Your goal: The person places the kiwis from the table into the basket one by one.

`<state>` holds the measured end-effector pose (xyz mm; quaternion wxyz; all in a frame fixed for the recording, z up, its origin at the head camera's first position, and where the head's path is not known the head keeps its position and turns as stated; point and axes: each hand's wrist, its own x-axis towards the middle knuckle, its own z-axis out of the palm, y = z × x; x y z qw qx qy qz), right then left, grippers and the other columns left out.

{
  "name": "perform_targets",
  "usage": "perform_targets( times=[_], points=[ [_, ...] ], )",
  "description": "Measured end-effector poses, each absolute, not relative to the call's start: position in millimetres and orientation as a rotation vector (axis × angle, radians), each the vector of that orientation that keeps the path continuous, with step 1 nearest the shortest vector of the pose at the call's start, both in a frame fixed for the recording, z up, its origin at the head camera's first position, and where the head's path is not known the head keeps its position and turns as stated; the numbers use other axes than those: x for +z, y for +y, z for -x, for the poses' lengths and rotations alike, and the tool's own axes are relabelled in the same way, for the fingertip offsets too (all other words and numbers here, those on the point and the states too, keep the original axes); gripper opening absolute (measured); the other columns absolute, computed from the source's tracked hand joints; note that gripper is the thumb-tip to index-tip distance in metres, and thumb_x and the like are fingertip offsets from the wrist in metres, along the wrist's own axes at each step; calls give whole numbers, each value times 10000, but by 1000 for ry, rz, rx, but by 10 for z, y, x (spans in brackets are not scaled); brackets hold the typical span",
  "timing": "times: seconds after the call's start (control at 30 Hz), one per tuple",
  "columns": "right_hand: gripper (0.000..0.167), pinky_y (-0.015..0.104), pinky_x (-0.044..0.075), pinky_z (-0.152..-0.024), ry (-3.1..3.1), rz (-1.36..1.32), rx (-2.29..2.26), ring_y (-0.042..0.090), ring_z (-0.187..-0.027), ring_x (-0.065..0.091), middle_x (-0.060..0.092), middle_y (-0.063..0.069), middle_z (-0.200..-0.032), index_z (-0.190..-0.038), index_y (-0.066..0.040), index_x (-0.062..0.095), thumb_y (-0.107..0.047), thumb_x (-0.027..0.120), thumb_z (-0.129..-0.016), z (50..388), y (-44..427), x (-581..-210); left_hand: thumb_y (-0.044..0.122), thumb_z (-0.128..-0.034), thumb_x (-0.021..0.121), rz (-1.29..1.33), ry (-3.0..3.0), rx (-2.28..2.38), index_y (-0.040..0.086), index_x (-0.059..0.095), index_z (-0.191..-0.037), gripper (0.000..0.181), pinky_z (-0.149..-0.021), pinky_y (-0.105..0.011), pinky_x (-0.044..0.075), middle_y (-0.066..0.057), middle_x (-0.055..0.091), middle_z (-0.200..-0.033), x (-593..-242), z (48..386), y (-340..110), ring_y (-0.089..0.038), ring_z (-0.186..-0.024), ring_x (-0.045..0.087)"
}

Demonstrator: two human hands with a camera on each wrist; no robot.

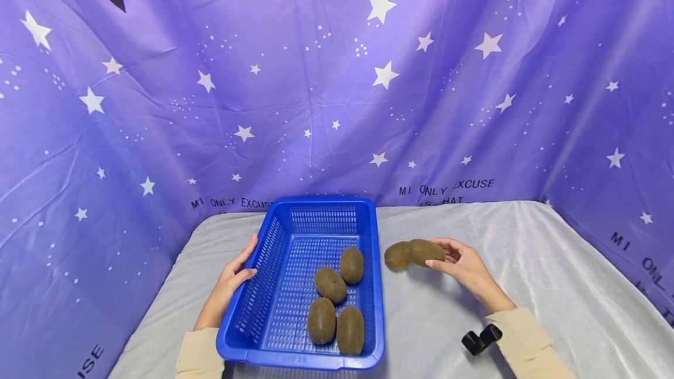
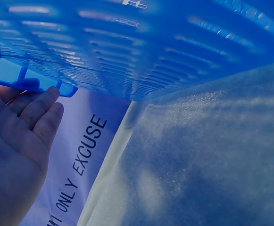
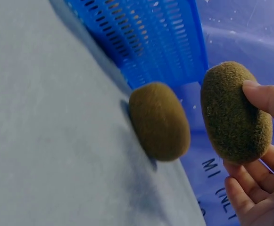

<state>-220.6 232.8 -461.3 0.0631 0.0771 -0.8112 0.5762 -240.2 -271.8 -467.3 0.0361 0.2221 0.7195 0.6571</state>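
A blue plastic basket [image 1: 371, 285] with slotted walls holds several brown kiwis [image 1: 321, 320] in its right half. At the basket's left rim is my left hand [image 1: 237, 276], gripping the edge; in the left wrist view its fingers [image 2: 45, 108] lie against the rim's underside. My right hand [image 1: 463, 268] pinches a kiwi [image 3: 233, 113] between thumb and fingers, right of the basket. Another kiwi [image 3: 159, 122] rests on the cloth between that held kiwi and the basket, partly hidden behind the held one in the head view.
Grey cloth [image 1: 526, 285] covers the table. A purple star-printed curtain [image 1: 316, 75] stands behind and at both sides. The right wrist carries a small black device [image 1: 481, 339] near the sleeve.
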Motion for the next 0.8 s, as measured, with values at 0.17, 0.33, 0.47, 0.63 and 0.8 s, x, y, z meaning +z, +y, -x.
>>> perform_targets(
  times=[0.17,0.33,0.47,0.63,0.8],
  points=[
    [485,136,437,-860,-2438,-282,1751,-16,-965,585,612,195,-1162,-1203,33,579,-156,752,-792,2207,2266,-4536,-2,-924,438,-685,2220,2013,97,177,-1510,650,-986,-128,314,-81,36,-1586,-4679,2412,-2715,-98,-1386,167],
    [477,151,445,-861,-2447,-333,1720,-4,-972,592,622,191,-1153,-1201,31,580,-163,746,-799,2203,2199,-4456,7,-925,441,-675,2216,2017,107,176,-1513,653,-981,-133,324,-70,37,-1588,-4675,2408,-2713,-44,-1364,200],
    [469,145,438,-862,-2462,-334,1695,-1,-977,587,625,171,-1156,-1201,12,583,-177,743,-803,2190,2155,-4399,6,-925,442,-655,2202,2035,108,189,-1512,648,-983,-131,320,-71,42,-1590,-4670,2403,-2706,14,-1342,231],
    [457,152,435,-872,-2452,-361,1698,20,-997,589,628,156,-1154,-1197,2,590,-179,741,-807,2165,2093,-4327,5,-925,441,-661,2207,2035,101,193,-1510,643,-987,-123,307,-88,38,-1588,-4666,2401,-2709,-9,-1357,208],
    [450,176,444,-873,-2433,-394,1721,47,-1006,595,637,126,-1141,-1196,-22,599,-178,746,-800,2139,2029,-4253,12,-928,443,-679,2217,2016,100,181,-1511,645,-988,-119,302,-97,24,-1585,-4672,2405,-2716,-74,-1382,167]
  ],
)
